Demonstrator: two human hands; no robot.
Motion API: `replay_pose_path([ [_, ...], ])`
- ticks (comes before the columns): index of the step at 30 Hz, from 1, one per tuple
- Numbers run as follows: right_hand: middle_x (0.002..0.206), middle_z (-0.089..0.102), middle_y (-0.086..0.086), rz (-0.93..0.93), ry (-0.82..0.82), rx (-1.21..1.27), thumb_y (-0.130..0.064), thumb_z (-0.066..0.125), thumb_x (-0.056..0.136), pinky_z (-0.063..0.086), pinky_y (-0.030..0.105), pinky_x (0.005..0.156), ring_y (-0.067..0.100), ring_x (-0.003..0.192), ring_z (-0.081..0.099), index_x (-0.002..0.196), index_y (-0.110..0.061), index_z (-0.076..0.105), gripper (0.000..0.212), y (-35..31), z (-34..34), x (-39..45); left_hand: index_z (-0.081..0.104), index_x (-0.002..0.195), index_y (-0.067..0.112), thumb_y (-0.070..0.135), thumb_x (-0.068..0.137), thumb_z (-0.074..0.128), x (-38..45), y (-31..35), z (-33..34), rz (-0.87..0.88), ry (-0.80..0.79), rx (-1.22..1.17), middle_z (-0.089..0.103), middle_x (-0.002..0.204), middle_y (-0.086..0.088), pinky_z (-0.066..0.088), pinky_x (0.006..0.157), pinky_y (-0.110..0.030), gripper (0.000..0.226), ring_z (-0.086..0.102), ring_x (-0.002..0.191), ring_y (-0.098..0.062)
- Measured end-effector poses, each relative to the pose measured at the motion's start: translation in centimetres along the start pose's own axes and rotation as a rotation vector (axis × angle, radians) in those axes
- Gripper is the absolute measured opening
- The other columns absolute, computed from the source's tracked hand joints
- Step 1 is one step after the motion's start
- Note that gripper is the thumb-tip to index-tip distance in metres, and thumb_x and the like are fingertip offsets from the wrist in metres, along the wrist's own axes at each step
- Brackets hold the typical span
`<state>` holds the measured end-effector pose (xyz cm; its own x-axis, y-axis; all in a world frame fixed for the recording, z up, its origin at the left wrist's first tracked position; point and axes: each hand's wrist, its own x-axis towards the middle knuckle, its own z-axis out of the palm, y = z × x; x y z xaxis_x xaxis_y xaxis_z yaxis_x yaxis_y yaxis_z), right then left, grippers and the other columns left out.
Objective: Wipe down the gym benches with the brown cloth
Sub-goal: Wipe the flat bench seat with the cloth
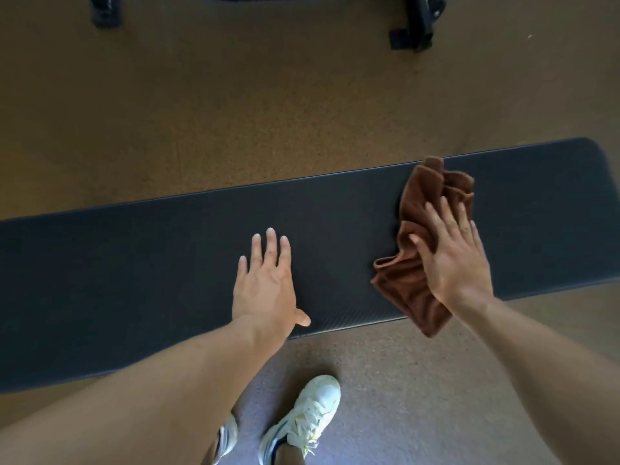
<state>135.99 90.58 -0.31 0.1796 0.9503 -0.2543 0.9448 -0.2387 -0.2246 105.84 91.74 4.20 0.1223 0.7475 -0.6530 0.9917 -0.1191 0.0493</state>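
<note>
The long black padded gym bench (pixel 167 256) runs across the speckled brown rubber floor (pixel 235 112), the largest item in view. Beyond the bench stands the black metal frame (pixel 412 31) of further equipment. The crumpled brown terry cloth (pixel 426 213) lies on the bench toward its right end, one corner hanging over the near edge. The right hand (pixel 453 260) presses flat on the cloth, fingers extended and slightly spread, gripping nothing. The left hand (pixel 265 283) rests flat near the bench's middle, fingers straight, holding nothing. On the floor in front of the bench is a white laced sneaker (pixel 302 421). Progress appears partial: the cloth works the right portion; no wiped area is distinguishable, and other benches likely remain.
</note>
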Motion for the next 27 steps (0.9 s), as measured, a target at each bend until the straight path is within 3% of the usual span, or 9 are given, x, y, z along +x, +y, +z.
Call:
replay_pose_path([
  [4,0.176,0.015,-0.004,0.150,0.083,0.081,-0.064,0.029,0.106,0.002,0.040,0.132,0.018,0.163,0.001,0.166,-0.027,0.028,0.070,3.9,-0.1,-2.5,-0.018,0.160,0.011,0.065,0.069,0.082,0.3,0.5,0.1,-0.013,-0.012,0.025,-0.023,0.168,-0.011,0.008,0.128,-0.047,0.145,-0.017,0.156,-0.032],
  [9,0.176,0.016,0.000,0.539,0.228,0.220,-0.055,0.040,0.108,0.001,0.044,0.133,0.022,0.164,0.002,0.165,-0.024,0.030,0.066,-0.9,1.3,-4.9,-0.019,0.160,0.014,0.070,0.067,0.079,0.4,-0.3,0.5,0.022,0.009,-0.003,-0.025,0.167,-0.010,0.005,0.128,-0.047,0.146,-0.019,0.155,-0.031],
  [12,0.176,0.015,0.001,0.646,0.243,0.278,-0.057,0.043,0.106,0.003,0.047,0.133,0.026,0.164,0.001,0.165,-0.027,0.030,0.067,-4.9,2.5,-6.3,-0.020,0.160,0.015,0.065,0.068,0.083,0.4,-0.7,1.0,0.071,0.035,-0.075,-0.027,0.167,-0.009,-0.001,0.127,-0.047,0.147,-0.023,0.154,-0.030],
  [15,0.177,0.012,-0.002,0.565,0.189,0.277,-0.059,0.044,0.105,0.002,0.046,0.133,0.024,0.164,-0.001,0.165,-0.032,0.030,0.067,-9.3,3.9,-8.1,-0.016,0.161,0.019,0.047,0.074,0.087,0.1,-3.3,1.6,0.251,0.046,-0.236,-0.029,0.167,-0.004,-0.009,0.125,-0.043,0.137,-0.028,0.153,-0.026],
  [18,0.176,0.014,-0.004,0.391,0.133,0.236,-0.058,0.044,0.105,0.001,0.045,0.133,0.021,0.164,0.000,0.163,-0.037,0.032,0.063,-14.9,5.4,-9.2,-0.006,0.163,0.023,0.037,0.093,0.070,-1.4,-8.7,2.1,0.391,0.157,-0.401,-0.015,0.170,0.002,-0.007,0.126,-0.033,0.104,-0.016,0.157,-0.016],
  [21,0.175,0.015,-0.010,0.241,0.068,0.163,-0.060,0.038,0.106,0.004,0.043,0.133,0.016,0.163,0.002,0.162,-0.042,0.032,0.059,-22.1,6.8,-9.8,-0.001,0.163,0.024,0.035,0.103,0.055,-4.1,-16.8,3.7,0.358,0.324,-0.493,-0.008,0.171,0.005,-0.006,0.127,-0.030,0.083,-0.012,0.157,-0.010],
  [27,0.174,0.011,-0.017,-0.018,-0.081,0.102,-0.059,0.036,0.107,0.006,0.044,0.133,0.013,0.162,-0.005,0.161,-0.049,0.030,0.055,-36.8,10.1,-11.2,0.004,0.161,0.025,0.036,0.104,0.048,-8.4,-35.0,7.4,0.201,0.458,-0.478,-0.002,0.170,0.006,0.001,0.129,-0.032,0.073,-0.010,0.156,-0.007],
])
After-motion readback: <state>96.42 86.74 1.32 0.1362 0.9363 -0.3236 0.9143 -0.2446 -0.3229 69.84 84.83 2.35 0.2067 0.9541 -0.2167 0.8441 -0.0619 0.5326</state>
